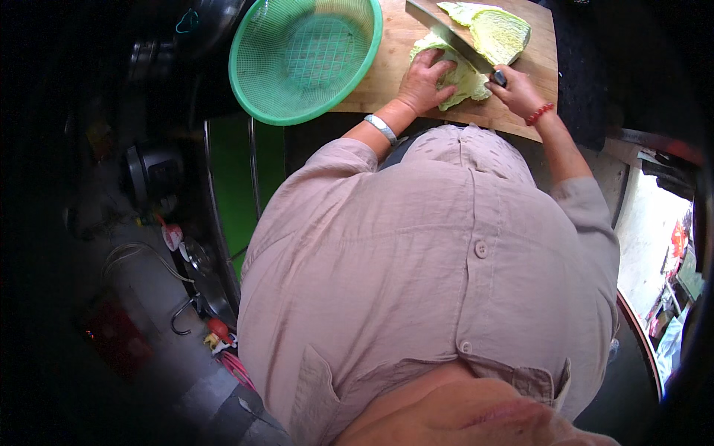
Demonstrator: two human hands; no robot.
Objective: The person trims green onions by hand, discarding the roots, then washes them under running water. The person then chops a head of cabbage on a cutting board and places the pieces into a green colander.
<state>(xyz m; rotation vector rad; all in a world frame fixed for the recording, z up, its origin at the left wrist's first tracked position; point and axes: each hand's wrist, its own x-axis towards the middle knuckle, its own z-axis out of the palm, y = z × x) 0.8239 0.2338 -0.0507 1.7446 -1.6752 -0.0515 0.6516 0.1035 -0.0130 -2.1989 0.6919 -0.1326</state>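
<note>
A wooden cutting board (385, 72) lies at the top of the head view. On it my left hand (427, 82), fingers spread, presses down on flat cabbage leaves (467, 83). My right hand (516, 92) grips the dark handle of a kitchen knife (454, 40), whose broad blade slants up to the left across the far side of these leaves. Whether the edge touches them I cannot tell. Beyond the blade, a larger wedge of cabbage (499, 32) rests on the board.
A green plastic colander (237, 83) stands at the board's left, overlapping its edge. Metal rails (254, 167) run below it beside a green panel. Dark cookware is at the upper left. A bright opening with assorted items lies far right.
</note>
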